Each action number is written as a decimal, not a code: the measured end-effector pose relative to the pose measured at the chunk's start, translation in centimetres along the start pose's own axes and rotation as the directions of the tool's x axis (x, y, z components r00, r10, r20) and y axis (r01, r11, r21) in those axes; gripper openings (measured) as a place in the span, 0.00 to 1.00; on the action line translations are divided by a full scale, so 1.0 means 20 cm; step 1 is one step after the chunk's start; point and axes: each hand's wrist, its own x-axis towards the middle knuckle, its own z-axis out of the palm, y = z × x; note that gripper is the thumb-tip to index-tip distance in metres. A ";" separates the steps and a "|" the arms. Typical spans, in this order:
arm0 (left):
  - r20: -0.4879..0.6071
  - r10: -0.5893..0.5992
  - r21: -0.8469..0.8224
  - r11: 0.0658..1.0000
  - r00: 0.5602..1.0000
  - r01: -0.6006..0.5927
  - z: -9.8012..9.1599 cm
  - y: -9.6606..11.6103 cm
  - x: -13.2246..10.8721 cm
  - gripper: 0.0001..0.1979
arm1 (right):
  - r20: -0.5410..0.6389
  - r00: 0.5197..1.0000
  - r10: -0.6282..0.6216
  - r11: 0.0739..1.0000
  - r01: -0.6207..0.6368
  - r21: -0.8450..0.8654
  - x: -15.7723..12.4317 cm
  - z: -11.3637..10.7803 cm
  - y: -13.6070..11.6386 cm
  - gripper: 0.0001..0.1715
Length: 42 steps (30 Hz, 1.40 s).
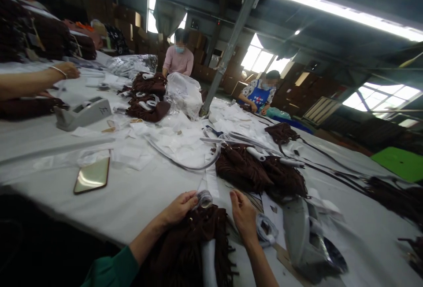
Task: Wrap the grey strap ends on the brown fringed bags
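1. Head view: the brown fringed piece (pixel 185 243) lies at the near edge of the table (pixel 142 199), below and between the person's hands, with a white-wrapped tube (pixel 209 263) running down its front.
2. At its upper edge sits a clear-wrapped coil (pixel 205 199); the left hand (pixel 178 207) has thumb and fingers closed on its side.
3. The right hand (pixel 243 212) is apart from the coil, fingers loosely curled and thumb raised; whether it grips anything thin, I cannot tell.
4. The step in hand looks like arranging or wrapping that coil. The next move, I judge, calls for a steady left pinch while the right hand works close by without snagging the fringe.
5. Beside the right wrist lies another wrapped coil (pixel 266 229), then a grey tape dispenser (pixel 297 238).
6. Farther out are more brown fringed pieces (pixel 244 168), a phone (pixel 92 174) and co-workers across the table.
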 end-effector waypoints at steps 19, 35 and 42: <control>-0.046 0.058 0.001 0.998 0.997 -0.058 0.00 0.00 0.00 0.23 | 0.098 0.981 0.170 0.874 -0.105 -0.474 -0.04 0.07 0.13 0.25; -0.079 0.044 -0.011 0.999 0.996 -0.045 0.01 0.00 -0.02 0.23 | 0.242 0.967 0.084 0.906 0.027 -0.423 -0.11 -0.08 0.26 0.31; -0.077 0.014 -0.009 1.000 0.997 -0.015 0.00 0.00 -0.02 0.23 | 0.346 0.938 0.017 0.947 0.097 -0.307 -0.15 -0.19 0.37 0.22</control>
